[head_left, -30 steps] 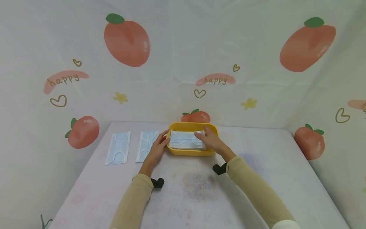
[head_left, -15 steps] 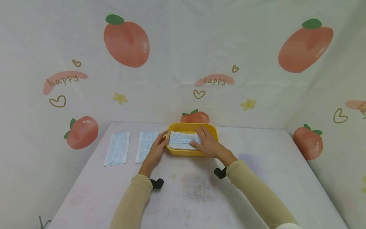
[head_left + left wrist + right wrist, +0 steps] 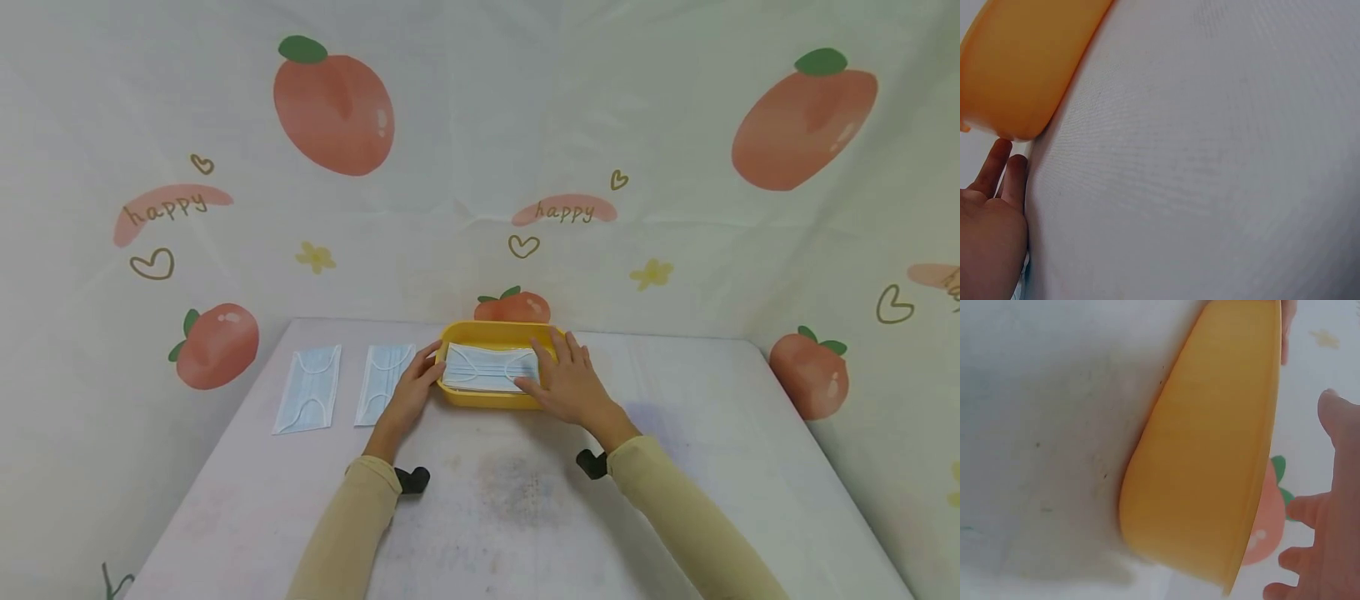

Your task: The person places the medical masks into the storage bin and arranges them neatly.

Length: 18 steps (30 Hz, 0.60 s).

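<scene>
A yellow plastic basket (image 3: 487, 401) stands at the far side of the table, with a stack of pale blue face masks (image 3: 491, 368) lying flat in it, ear loops on top. My left hand (image 3: 411, 392) is at the basket's left end; the left wrist view shows fingertips touching the outer wall (image 3: 1016, 69). My right hand (image 3: 576, 387) is spread over the basket's right end, holding nothing. The right wrist view has its fingers (image 3: 1304, 509) apart, beyond the rim. Two more face masks lie on the table to the left, one far left (image 3: 307, 389), the other (image 3: 377, 383) partly behind my left hand.
The white table (image 3: 480, 517) has dark smudges in its middle. A white backdrop cloth (image 3: 450, 108) printed with red fruit hangs right behind the basket and on both sides. Dark wrist mounts (image 3: 412, 480) show under both sleeves.
My right hand moves left over the mask stack, then back right to the basket's right end, fingers spreading. The left hand and the basket keep their places.
</scene>
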### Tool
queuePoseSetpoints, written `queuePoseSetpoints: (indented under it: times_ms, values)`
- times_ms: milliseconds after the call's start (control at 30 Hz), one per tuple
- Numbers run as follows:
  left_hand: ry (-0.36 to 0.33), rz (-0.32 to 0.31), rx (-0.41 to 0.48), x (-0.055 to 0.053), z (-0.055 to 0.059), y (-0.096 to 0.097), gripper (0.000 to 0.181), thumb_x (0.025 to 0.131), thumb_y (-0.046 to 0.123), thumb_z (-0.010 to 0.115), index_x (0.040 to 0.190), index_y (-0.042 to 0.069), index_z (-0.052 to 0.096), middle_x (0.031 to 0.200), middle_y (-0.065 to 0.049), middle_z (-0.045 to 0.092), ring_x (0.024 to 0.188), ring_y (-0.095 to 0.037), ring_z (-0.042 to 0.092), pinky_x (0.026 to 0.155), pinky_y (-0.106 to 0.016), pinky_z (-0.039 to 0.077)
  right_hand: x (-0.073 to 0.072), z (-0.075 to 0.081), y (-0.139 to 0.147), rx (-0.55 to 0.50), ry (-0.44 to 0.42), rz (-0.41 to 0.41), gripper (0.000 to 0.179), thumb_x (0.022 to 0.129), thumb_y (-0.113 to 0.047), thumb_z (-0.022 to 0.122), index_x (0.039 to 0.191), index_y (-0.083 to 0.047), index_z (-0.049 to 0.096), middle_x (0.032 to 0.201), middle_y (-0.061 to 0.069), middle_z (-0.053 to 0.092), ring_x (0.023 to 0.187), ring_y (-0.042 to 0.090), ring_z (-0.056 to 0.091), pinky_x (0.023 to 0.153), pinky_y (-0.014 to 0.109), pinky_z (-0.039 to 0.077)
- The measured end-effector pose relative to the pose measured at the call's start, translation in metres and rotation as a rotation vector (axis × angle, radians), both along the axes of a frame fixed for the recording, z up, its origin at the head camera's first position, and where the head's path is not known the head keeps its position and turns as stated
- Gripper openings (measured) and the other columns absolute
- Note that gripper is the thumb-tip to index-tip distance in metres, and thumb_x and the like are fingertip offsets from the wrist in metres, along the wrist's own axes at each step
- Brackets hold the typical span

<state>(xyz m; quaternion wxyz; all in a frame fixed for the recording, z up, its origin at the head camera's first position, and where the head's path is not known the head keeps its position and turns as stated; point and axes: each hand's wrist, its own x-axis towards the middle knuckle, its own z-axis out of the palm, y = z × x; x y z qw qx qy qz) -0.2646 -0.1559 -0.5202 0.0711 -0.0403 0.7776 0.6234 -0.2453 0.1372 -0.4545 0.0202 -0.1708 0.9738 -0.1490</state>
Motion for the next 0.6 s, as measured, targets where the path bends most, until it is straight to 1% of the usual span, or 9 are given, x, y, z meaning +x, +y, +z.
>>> queuePoseSetpoints:
  times_ms: [133, 233, 400, 600]
  values:
    - [0.012, -0.004, 0.007, 0.0, 0.0, 0.0, 0.046, 0.105, 0.042, 0.053, 0.15, 0.043, 0.042, 0.156, -0.009, 0.047, 0.146, -0.03, 0.044, 0.125, -0.051, 0.032, 0.004, -0.004, 0.01, -0.025, -0.004, -0.025, 0.085, 0.099, -0.064, 0.048, 0.163, -0.014, 0.023, 0.172, 0.021, 0.005, 0.157, 0.05, 0.007, 0.125, 0.069, 0.012]
    - [0.013, -0.006, 0.014, 0.001, 0.0, 0.0, 0.046, 0.105, 0.042, 0.053, 0.15, 0.043, 0.042, 0.155, -0.008, 0.047, 0.145, -0.029, 0.044, 0.126, -0.051, 0.031, 0.008, -0.008, 0.019, -0.044, -0.01, -0.048, 0.086, 0.099, -0.063, 0.049, 0.163, -0.011, 0.023, 0.171, 0.023, 0.006, 0.156, 0.051, 0.01, 0.124, 0.068, 0.018]
    - [0.008, -0.004, 0.004, 0.002, 0.001, -0.001, 0.046, 0.105, 0.043, 0.052, 0.15, 0.045, 0.041, 0.155, -0.007, 0.046, 0.146, -0.029, 0.043, 0.126, -0.052, 0.03, 0.012, -0.016, 0.031, -0.115, -0.033, -0.088, 0.086, 0.099, -0.063, 0.05, 0.162, -0.01, 0.025, 0.171, 0.022, 0.008, 0.155, 0.05, 0.014, 0.12, 0.069, 0.028]
    - [0.007, -0.009, 0.006, 0.002, 0.001, -0.001, 0.047, 0.105, 0.044, 0.052, 0.15, 0.044, 0.041, 0.157, -0.007, 0.045, 0.147, -0.029, 0.042, 0.126, -0.052, 0.03, 0.017, -0.025, 0.042, -0.199, -0.048, -0.115, 0.084, 0.099, -0.061, 0.051, 0.16, -0.009, 0.028, 0.169, 0.023, 0.013, 0.151, 0.049, 0.021, 0.116, 0.069, 0.035]
